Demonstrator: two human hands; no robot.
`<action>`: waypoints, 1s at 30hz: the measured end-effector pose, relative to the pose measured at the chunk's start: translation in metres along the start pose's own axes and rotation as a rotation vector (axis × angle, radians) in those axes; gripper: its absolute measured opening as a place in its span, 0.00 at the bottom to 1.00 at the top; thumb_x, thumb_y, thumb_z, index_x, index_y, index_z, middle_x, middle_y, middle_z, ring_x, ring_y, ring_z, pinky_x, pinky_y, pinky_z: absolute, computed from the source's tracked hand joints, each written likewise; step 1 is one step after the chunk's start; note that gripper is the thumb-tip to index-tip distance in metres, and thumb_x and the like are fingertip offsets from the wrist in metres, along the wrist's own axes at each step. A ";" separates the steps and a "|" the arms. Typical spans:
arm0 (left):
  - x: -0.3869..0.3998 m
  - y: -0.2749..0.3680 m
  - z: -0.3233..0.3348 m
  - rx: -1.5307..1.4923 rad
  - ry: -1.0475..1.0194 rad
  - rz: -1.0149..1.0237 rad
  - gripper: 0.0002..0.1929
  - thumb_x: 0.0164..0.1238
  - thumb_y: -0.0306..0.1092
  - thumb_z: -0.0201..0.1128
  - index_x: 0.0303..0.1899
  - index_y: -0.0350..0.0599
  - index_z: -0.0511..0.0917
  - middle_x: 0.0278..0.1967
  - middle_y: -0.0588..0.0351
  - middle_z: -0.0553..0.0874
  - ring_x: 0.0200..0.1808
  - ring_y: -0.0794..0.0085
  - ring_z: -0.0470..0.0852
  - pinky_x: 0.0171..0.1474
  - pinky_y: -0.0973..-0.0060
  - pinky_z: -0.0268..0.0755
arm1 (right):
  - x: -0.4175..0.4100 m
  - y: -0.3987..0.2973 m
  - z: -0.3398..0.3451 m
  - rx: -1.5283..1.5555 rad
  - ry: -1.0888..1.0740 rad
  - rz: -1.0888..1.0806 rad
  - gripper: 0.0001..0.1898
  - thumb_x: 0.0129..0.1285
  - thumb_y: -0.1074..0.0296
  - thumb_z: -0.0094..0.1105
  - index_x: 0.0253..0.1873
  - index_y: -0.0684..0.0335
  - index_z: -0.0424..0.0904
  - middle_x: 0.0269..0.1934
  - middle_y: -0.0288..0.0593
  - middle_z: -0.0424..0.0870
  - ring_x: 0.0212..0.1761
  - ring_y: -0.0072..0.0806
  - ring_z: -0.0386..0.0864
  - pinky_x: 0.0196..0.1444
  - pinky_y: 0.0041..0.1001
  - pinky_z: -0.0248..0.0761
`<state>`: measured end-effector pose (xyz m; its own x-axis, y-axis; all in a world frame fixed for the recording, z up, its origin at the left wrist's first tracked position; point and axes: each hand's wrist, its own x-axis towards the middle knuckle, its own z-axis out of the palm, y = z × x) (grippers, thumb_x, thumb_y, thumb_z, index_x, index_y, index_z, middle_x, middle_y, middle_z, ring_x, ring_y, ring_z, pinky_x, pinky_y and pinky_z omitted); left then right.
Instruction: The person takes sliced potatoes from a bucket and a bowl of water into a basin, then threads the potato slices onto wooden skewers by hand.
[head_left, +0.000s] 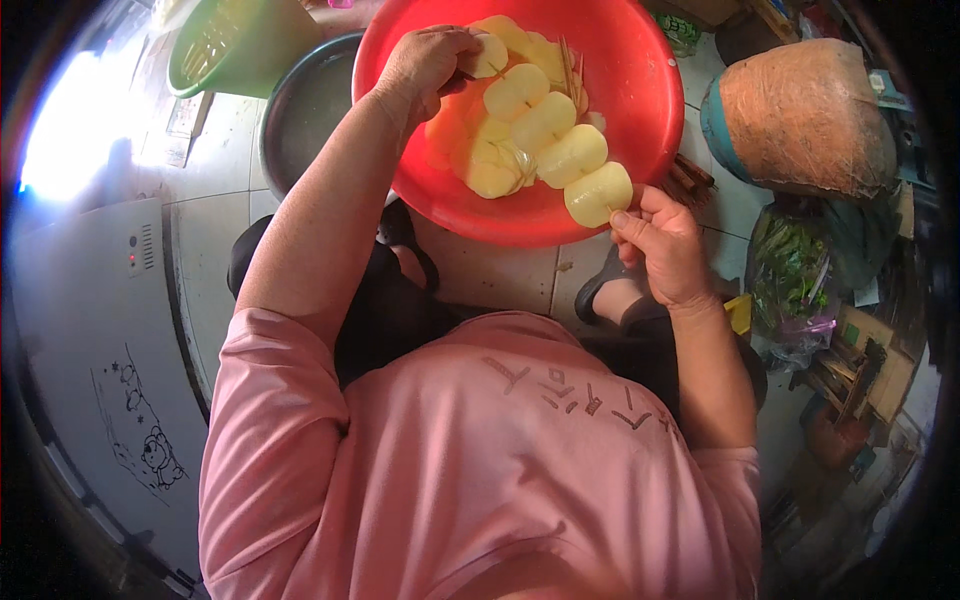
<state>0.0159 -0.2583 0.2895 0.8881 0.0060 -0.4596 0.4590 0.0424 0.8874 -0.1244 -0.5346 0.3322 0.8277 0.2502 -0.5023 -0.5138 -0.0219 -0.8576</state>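
Over a red plastic basin (645, 97), my right hand (664, 244) pinches the lower end of a thin skewer. Several pale yellow slices, which look like potato, are threaded on it in a slanting row; the lowest slice (598, 195) lies beside my right fingertips. At the upper end, my left hand (435, 67) holds a slice (487, 56) between its fingers, with the skewer tip showing just beside it. Beneath, a pile of loose slices (495, 169) lies in the basin. Several thin sticks (568, 75) rest among the slices at the back right.
A dark basin (300, 120) and a green tub (247, 45) stand at the left. A bundle of sticks (688, 180) lies right of the red basin. Farther right are a paper-covered round container (810, 120) and a plastic bag of greens (791, 262). A white appliance (97, 322) is at far left.
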 end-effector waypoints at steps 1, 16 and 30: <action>0.001 0.000 0.001 -0.076 0.001 -0.007 0.13 0.66 0.34 0.58 0.47 0.38 0.79 0.38 0.54 0.83 0.40 0.68 0.82 0.41 0.74 0.79 | 0.000 0.000 0.000 -0.001 -0.004 -0.009 0.10 0.64 0.69 0.58 0.48 0.64 0.78 0.28 0.30 0.77 0.23 0.12 0.68 0.24 0.15 0.63; -0.014 0.004 0.014 -0.059 -0.071 0.160 0.13 0.65 0.32 0.62 0.47 0.36 0.79 0.43 0.53 0.83 0.44 0.69 0.83 0.47 0.71 0.78 | 0.000 0.000 0.000 -0.049 0.034 0.024 0.08 0.64 0.68 0.59 0.45 0.63 0.78 0.27 0.30 0.76 0.21 0.12 0.67 0.22 0.14 0.62; -0.010 0.000 0.019 -0.288 -0.148 -0.037 0.12 0.69 0.35 0.56 0.49 0.40 0.76 0.42 0.54 0.83 0.44 0.69 0.82 0.48 0.71 0.78 | -0.001 0.003 0.005 -0.124 0.025 -0.023 0.08 0.64 0.70 0.60 0.46 0.62 0.78 0.28 0.28 0.75 0.22 0.12 0.67 0.24 0.15 0.62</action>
<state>0.0075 -0.2769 0.2947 0.8747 -0.1452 -0.4624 0.4837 0.3208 0.8144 -0.1278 -0.5296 0.3310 0.8453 0.2278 -0.4833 -0.4639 -0.1358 -0.8754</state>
